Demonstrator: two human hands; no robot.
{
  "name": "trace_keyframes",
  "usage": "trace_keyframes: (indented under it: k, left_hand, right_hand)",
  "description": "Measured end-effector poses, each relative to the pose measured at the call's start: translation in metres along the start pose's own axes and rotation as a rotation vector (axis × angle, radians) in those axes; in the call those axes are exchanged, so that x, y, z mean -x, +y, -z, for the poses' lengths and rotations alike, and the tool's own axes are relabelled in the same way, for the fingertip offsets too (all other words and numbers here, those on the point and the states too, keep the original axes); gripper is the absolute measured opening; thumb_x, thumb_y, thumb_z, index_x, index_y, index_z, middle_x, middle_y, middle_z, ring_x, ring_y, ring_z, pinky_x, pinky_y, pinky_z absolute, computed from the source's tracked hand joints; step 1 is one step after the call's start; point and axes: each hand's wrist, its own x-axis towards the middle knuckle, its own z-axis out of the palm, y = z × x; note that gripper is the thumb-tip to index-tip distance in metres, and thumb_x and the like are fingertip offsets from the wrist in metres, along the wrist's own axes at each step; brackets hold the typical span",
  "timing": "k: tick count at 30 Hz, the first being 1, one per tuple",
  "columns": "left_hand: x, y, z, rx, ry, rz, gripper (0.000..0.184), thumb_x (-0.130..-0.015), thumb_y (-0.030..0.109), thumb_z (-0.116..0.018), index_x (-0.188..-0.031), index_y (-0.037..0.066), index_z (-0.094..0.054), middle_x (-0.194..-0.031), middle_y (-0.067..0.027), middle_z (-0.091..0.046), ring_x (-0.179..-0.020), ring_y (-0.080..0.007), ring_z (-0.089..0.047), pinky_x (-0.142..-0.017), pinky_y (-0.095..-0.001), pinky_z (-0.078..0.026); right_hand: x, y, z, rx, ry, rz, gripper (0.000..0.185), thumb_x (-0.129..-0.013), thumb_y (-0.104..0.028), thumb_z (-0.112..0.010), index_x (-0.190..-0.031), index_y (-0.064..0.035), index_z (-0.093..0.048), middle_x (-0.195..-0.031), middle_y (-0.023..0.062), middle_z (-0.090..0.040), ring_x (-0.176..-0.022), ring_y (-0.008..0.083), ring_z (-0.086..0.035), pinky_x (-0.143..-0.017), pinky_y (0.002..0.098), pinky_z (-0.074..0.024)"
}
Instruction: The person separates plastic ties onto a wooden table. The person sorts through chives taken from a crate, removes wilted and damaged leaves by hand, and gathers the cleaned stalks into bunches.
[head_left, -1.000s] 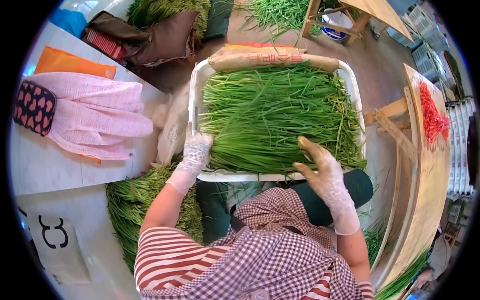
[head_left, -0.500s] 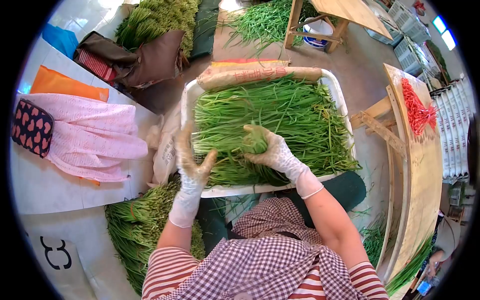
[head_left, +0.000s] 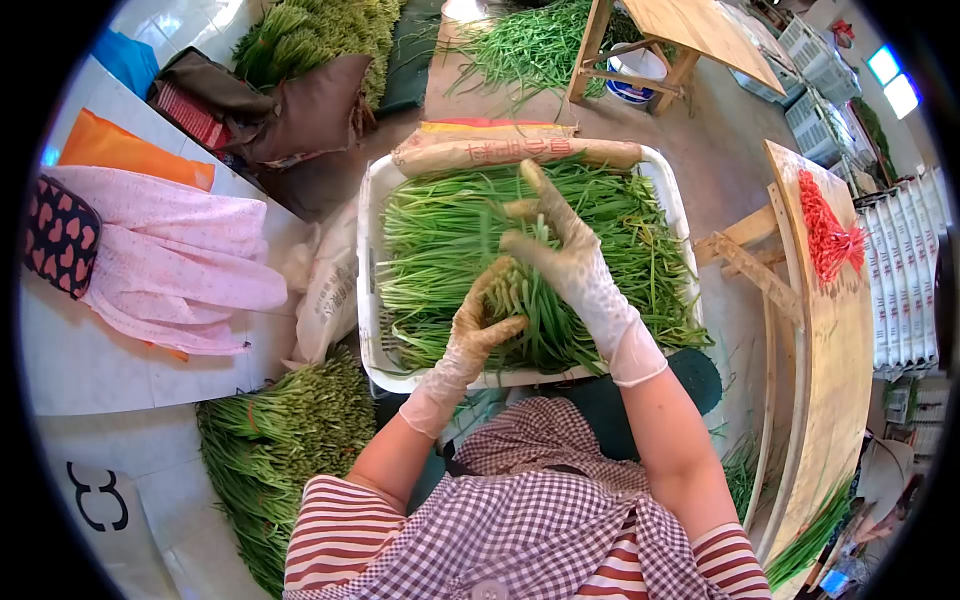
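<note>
A white plastic crate [head_left: 369, 330] in front of me is filled with long green stalks, which look like garlic chives [head_left: 440, 225]. Low in the crate, my left hand [head_left: 478, 322], in a stained whitish glove, curls its thumb and fingers around the pale ends of a small bunch of garlic chives [head_left: 512, 294]. My right hand [head_left: 565, 240], gloved as well, hovers just above and to the right of that bunch. Its fingers are apart and slightly blurred, with nothing visible gripped in them.
A rolled printed sack [head_left: 520, 150] lies over the crate's far rim. Tied stalks [head_left: 290, 440] are heaped at lower left. Wooden tables [head_left: 830, 360] stand to the right, one bearing red ties [head_left: 828, 235]. At left, pink cloth [head_left: 190, 250] covers a pale surface. A white bucket [head_left: 638, 70] stands behind.
My left hand has moved right from the crate's left side to the small bunch. My right hand, earlier closed around a bunch, has opened and risen away from it.
</note>
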Motion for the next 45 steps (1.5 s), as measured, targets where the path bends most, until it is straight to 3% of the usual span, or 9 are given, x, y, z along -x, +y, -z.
trace_keyframes:
  k: [9,14,20,22,27,32,38,42,45]
  left_hand:
    - [0.002,-0.002,0.008,0.139,0.042,-0.029,0.092,-0.071,0.017,-0.076,-0.147,0.007,-0.027,-0.14,-0.0105,-0.043,-0.129,-0.0235,-0.042,-0.109,-0.0381,-0.032]
    - [0.0,0.005,-0.01,0.323,-0.003,-0.052,0.093,-0.079,0.048,-0.069,-0.148,0.007,-0.025,-0.146,-0.0111,-0.036,-0.135,-0.0256,-0.034,-0.113,-0.04,-0.025]
    - [0.003,0.023,-0.032,0.376,0.022,0.04,0.107,-0.078,0.085,-0.032,-0.151,0.008,-0.018,-0.152,-0.0122,-0.027,-0.14,-0.0289,-0.026,-0.115,-0.0407,-0.019]
    - [0.006,0.019,-0.022,-0.218,0.091,0.016,0.102,-0.081,0.082,-0.032,-0.151,0.008,-0.019,-0.152,-0.0128,-0.026,-0.14,-0.0293,-0.025,-0.115,-0.0407,-0.017]
    - [0.006,0.017,0.022,-0.042,0.593,0.167,0.074,-0.091,0.048,-0.054,-0.148,0.01,-0.027,-0.15,-0.013,-0.031,-0.138,-0.0278,-0.03,-0.115,-0.0417,-0.016]
    - [0.005,0.042,-0.011,-0.74,0.372,-0.762,0.057,-0.08,0.011,-0.069,-0.133,0.005,-0.048,-0.149,-0.0143,-0.035,-0.133,-0.028,-0.036,-0.111,-0.0377,-0.029]
    - [-0.019,-0.011,0.016,-0.33,0.126,0.012,0.029,-0.091,0.017,-0.064,-0.117,0.004,-0.062,-0.12,-0.0083,-0.062,-0.097,-0.0174,-0.06,-0.09,-0.0299,-0.048]
    - [-0.02,-0.092,0.099,-0.442,0.457,-0.128,0.018,-0.095,0.012,-0.057,-0.108,0.003,-0.064,-0.094,-0.0054,-0.068,-0.081,-0.0096,-0.059,-0.068,-0.0231,-0.049]
    - [0.001,-0.079,0.131,-0.877,0.661,0.04,0.039,-0.082,0.011,-0.068,-0.119,0.004,-0.059,-0.1,-0.0126,-0.067,-0.091,-0.025,-0.064,-0.082,-0.0359,-0.051]
  right_hand:
    - [0.012,0.035,0.001,-0.316,-0.025,0.068,0.042,-0.096,-0.024,-0.058,-0.135,-0.008,-0.051,-0.115,0.0031,-0.065,-0.107,0.0096,-0.055,-0.099,0.026,-0.0401]
    - [0.018,0.026,-0.002,-0.19,-0.248,0.037,0.073,-0.094,-0.029,-0.06,-0.151,-0.0115,-0.019,-0.146,0.0114,-0.039,-0.136,0.0166,-0.031,-0.112,0.0334,-0.0245]
    - [0.032,0.043,-0.017,0.339,-0.153,0.097,0.117,-0.07,-0.03,-0.082,-0.152,-0.0094,-0.001,-0.135,0.0184,-0.049,-0.125,0.0286,-0.045,-0.106,0.0385,-0.0349]
    - [0.03,0.047,-0.014,0.391,-0.101,0.051,0.103,-0.07,-0.025,-0.082,-0.146,-0.0053,-0.015,-0.123,0.0167,-0.057,-0.111,0.0271,-0.054,-0.097,0.0369,-0.0433]
    - [0.017,0.045,0.015,-0.22,0.129,-0.302,0.041,-0.079,0.0,-0.069,-0.118,-0.0024,-0.056,-0.103,0.0041,-0.066,-0.09,0.01,-0.062,-0.082,0.0227,-0.053]
    - [0.042,0.04,0.025,0.039,0.105,-0.02,0.033,-0.08,-0.004,-0.071,-0.111,-0.0037,-0.06,-0.1,0.0024,-0.067,-0.087,0.0096,-0.062,-0.083,0.0232,-0.0524]
    - [0.062,-0.031,0.014,0.275,0.129,0.099,0.027,-0.077,-0.001,-0.073,-0.1,-0.007,-0.061,-0.096,0.0035,-0.065,-0.082,0.0093,-0.063,-0.075,0.0196,-0.054]
    - [0.111,-0.123,0.074,-0.639,0.529,0.161,0.028,-0.092,-0.02,-0.047,-0.114,-0.0038,-0.051,-0.103,0.0112,-0.057,-0.097,0.0254,-0.06,-0.091,0.0439,-0.0502]
    - [0.134,-0.172,0.084,0.123,0.608,0.665,0.034,-0.09,-0.023,-0.044,-0.116,-0.0015,-0.051,-0.112,0.016,-0.056,-0.109,0.0293,-0.057,-0.102,0.0463,-0.0446]
